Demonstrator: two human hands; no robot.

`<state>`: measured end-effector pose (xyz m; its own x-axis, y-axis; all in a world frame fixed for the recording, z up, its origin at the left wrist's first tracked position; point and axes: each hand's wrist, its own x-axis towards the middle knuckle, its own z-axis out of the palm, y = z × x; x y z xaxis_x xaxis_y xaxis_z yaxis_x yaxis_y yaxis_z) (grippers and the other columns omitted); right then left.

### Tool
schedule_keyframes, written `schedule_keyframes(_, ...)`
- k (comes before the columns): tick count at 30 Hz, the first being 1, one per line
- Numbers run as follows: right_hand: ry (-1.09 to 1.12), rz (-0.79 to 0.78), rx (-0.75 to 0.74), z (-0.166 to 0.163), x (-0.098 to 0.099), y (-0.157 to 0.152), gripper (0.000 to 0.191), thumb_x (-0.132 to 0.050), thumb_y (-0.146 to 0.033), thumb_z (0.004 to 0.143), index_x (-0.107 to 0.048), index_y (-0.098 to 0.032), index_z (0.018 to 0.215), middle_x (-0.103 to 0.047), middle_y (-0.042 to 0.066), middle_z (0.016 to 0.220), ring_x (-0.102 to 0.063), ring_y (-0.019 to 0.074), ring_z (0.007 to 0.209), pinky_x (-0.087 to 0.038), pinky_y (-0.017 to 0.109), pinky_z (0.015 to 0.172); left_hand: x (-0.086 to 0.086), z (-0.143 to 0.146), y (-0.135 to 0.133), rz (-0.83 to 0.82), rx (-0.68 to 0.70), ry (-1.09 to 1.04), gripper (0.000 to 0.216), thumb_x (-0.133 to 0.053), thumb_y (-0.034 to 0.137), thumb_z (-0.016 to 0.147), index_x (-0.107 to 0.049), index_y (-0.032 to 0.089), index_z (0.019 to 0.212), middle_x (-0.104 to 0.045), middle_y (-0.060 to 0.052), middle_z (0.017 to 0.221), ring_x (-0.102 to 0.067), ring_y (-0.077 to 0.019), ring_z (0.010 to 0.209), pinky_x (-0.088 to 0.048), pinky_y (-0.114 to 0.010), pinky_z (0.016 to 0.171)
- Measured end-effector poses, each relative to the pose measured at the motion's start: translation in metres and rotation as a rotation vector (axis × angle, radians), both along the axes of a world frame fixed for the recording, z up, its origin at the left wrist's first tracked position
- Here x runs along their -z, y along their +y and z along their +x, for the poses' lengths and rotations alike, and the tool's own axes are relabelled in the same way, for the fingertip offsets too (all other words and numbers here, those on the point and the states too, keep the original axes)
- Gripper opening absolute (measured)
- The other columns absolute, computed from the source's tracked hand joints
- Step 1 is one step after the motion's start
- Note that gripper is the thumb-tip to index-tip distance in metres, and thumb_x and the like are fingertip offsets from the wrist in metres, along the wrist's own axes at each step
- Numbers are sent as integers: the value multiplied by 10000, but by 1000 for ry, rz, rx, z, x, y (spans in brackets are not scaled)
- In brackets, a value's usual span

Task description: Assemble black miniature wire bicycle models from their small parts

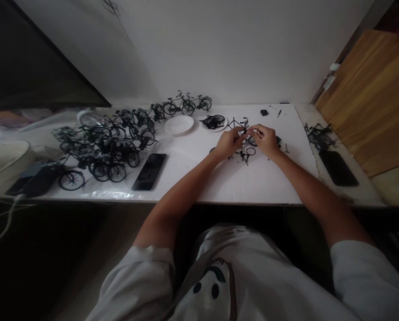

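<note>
My left hand (pixel 228 142) and my right hand (pixel 266 139) meet over the white table (pixel 246 183), fingers pinched together on a small black model bicycle frame (pixel 240 124) held between them. Loose black parts, among them a small wheel (pixel 250 151), lie on the table just under my hands. Which exact piece each fingertip grips is too small to tell.
Several finished black model bicycles (pixel 100 147) crowd the table's left, with more (pixel 186 106) by the wall. An empty white plate (pixel 179 125) and a plate of black parts (pixel 214 121) sit behind my hands. Phones lie at left (pixel 150 171) and right (pixel 338 167). A wooden board (pixel 373 98) leans at right.
</note>
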<state>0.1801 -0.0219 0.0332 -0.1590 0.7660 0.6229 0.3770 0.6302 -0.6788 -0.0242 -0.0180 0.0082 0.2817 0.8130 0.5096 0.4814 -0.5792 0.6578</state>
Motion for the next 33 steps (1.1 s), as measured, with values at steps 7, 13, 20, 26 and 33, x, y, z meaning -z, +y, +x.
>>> schedule_keyframes(7, 3, -23, 6, 1, -1, -1, 683, -705, -819, 922, -819, -147, 960, -425, -40, 619, -327, 131, 607, -354, 308, 611, 0, 3, -1, -14, -7, -43, 386, -664, 457, 1064, -671, 156, 1305, -709, 18, 614, -645, -136, 549, -421, -231, 595)
schedule_keyframes(13, -15, -50, 19, 0, 0, 0, 661, -708, -826, 909, -797, -172, 933, -463, -27, 615, -358, 145, 611, -356, 309, 599, -2, 4, -3, -19, -16, -83, 411, -676, 490, 1047, -682, 144, 1268, -688, 15, 577, -611, -129, 525, -405, -234, 573)
schedule_keyframes(20, -48, -39, 26, 1, 1, -1, 595, -697, -760, 951, -797, -173, 952, -513, -20, 638, -361, 139, 603, -363, 304, 606, -8, 2, -6, -22, -15, -59, 459, -683, 482, 1040, -716, 112, 1309, -719, -19, 597, -634, -141, 541, -437, -238, 584)
schedule_keyframes(26, -46, -3, 35, 0, 0, -2, 603, -679, -762, 953, -771, -167, 922, -492, -23, 630, -378, 142, 607, -379, 305, 615, -8, 2, -4, -60, 2, -67, 443, -738, 472, 1015, -740, 118, 1281, -722, -1, 605, -684, -143, 580, -446, -218, 591)
schedule_keyframes(33, -21, -33, 60, -1, 0, -1, 580, -700, -770, 932, -730, -190, 915, -499, -23, 636, -405, 150, 613, -388, 311, 604, -1, 3, -2, -53, 34, -84, 460, -642, 463, 1078, -719, 98, 1346, -766, -35, 673, -729, -157, 622, -500, -232, 634)
